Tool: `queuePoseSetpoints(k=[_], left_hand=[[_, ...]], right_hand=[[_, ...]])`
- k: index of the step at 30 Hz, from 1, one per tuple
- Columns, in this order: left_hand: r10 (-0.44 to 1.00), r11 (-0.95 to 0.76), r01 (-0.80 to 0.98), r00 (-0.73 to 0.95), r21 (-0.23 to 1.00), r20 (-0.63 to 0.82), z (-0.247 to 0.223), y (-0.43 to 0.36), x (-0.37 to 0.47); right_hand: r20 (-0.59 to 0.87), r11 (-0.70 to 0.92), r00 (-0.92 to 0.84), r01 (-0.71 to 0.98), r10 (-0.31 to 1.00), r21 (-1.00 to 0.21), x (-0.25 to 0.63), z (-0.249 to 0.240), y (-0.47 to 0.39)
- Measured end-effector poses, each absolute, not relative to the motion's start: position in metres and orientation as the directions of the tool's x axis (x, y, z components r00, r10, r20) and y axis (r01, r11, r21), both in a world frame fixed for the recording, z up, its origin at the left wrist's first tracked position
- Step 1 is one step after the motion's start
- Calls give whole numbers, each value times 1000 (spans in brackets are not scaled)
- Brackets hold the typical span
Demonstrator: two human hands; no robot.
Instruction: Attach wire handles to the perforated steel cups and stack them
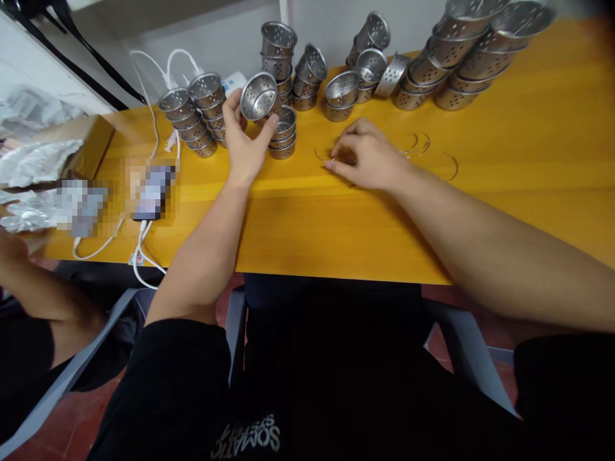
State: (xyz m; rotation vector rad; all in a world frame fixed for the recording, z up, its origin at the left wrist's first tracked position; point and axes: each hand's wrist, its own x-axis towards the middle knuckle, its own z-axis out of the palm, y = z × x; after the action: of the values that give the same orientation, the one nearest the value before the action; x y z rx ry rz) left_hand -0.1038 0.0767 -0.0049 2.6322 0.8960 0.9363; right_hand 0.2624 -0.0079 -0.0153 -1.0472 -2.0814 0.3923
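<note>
My left hand (247,141) grips a perforated metal cup (260,96) between thumb and fingers, its mouth tilted toward me. Just below it stands a short stack of similar cups (282,137). Low over the table, my right hand (368,153) is closed in a pinch on a thin curved wire (318,157), most of which is hidden by the fingers. More thin curved wires (423,144) lie on the table beyond my right wrist. Close to the hands, two nested cups (341,96) stand upright.
Stacks of perforated cups line the back of the wooden table (327,237), with tall leaning ones (464,64) at right and others (185,118) at left. A phone (154,192) with white cables lies left. Plastic-wrapped items and a cardboard box (93,144) sit farther left, near another person's arm (43,282).
</note>
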Motion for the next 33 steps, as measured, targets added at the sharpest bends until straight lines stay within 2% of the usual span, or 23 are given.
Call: queuePoseSetpoints(k=[3, 7, 11, 13, 15, 23, 26, 30, 33], left_hand=[[767, -637, 541, 375, 548, 521, -11, 81, -104], [766, -643, 505, 436, 576, 473, -4, 66, -96], [767, -641, 411, 298, 648, 569, -3, 60, -88], [760, -647, 410, 290, 642, 581, -7, 64, -88], [753, -658, 413, 351, 629, 557, -13, 72, -90], [825, -557, 550, 449, 622, 342, -17, 83, -87], [807, -587, 513, 431, 626, 403, -14, 79, -93], [692, -721, 435, 488, 539, 532, -5, 70, -108], [686, -726, 398, 482, 561, 546, -1, 67, -114]], right_hand=[[498, 618, -372, 553, 784, -559, 260, -16, -9], [492, 612, -369, 545, 789, -573, 259, -16, -8], [483, 613, -378, 528, 790, -588, 259, -18, -8], [479, 604, -370, 515, 797, -608, 259, -19, -7], [472, 596, -364, 503, 803, -626, 258, -21, -7], [447, 581, -371, 501, 814, -641, 257, -21, -8], [442, 571, -362, 507, 821, -645, 257, -22, -7], [439, 567, -359, 510, 824, -647, 257, -23, -6], [442, 568, -356, 522, 823, -636, 256, -22, -7]])
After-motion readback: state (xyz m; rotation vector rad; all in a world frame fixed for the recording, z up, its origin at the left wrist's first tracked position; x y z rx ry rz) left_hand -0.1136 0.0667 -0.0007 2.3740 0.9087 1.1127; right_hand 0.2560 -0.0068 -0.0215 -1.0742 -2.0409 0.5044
